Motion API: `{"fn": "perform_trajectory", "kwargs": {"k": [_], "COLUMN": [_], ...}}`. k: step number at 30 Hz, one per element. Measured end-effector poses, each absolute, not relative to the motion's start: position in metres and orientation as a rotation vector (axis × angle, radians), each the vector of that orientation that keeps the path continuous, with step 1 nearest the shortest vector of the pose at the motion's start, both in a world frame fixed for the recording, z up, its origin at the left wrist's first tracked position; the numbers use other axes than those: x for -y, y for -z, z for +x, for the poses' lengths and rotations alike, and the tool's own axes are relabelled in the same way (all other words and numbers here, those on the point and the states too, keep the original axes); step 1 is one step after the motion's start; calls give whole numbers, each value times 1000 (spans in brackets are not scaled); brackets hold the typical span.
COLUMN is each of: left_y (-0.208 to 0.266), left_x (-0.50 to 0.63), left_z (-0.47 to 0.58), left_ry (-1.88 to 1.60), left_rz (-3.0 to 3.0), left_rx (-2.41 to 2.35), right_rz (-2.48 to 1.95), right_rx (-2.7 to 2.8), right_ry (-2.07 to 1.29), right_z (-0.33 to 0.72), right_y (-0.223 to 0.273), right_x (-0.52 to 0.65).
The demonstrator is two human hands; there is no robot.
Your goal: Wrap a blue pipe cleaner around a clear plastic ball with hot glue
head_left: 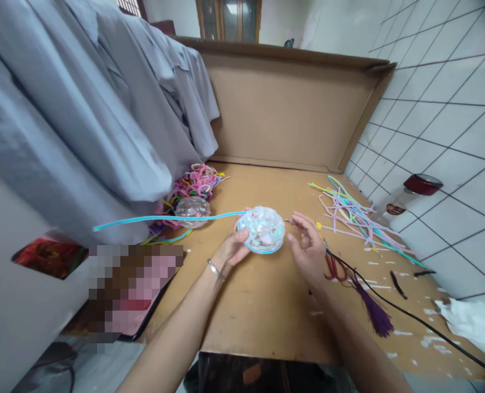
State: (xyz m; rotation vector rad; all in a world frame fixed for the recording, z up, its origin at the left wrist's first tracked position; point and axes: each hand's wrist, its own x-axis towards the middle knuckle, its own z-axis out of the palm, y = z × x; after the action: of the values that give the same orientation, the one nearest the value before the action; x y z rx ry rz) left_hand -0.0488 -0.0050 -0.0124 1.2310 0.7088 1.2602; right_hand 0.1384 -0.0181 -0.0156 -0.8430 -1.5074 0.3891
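Note:
My left hand (234, 248) grips the left side of a clear, round, bowl-like piece (262, 229) with shiny facets. A light-blue pipe cleaner (156, 218) runs along its lower edge, and a long free end sticks out to the left. My right hand (307, 240) is just to the right of this piece without touching it, thumb and fingers apart and slightly bent. A small metal tip (287, 220) shows by its fingertips; what it belongs to is mostly hidden behind the hand. Scissors with red handles (335, 267) lie by the right wrist.
A second clear round piece (192, 212) stands by tangled, colourful pipe cleaners (199, 183). Straight pipe cleaners (348, 213) lie right, near a red-lidded jar (422, 184). A black cord (409, 314) passes a purple tassel (373, 308). Grey cloth (144, 109) hangs left; cardboard (279, 109) stands behind.

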Motion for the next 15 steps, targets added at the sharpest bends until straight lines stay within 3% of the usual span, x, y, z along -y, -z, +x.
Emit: {"fn": "perform_trajectory", "kwargs": {"k": [8,12,15], "left_y": [14,19,28], "left_x": [7,10,13], "left_z": [-48,-40,-38], "left_ry": [-1339,-1660,-1617], "left_rz": [1362,1904,2414], "left_rx": [-756,-915,-851], "right_rz": [-913,-972,-989], "right_rx": [1201,1004,982], "right_ry": [-442,-491,-511], "right_z": [118,115,122], "right_y": [3,-1,3], "right_x": [24,20,15]}}
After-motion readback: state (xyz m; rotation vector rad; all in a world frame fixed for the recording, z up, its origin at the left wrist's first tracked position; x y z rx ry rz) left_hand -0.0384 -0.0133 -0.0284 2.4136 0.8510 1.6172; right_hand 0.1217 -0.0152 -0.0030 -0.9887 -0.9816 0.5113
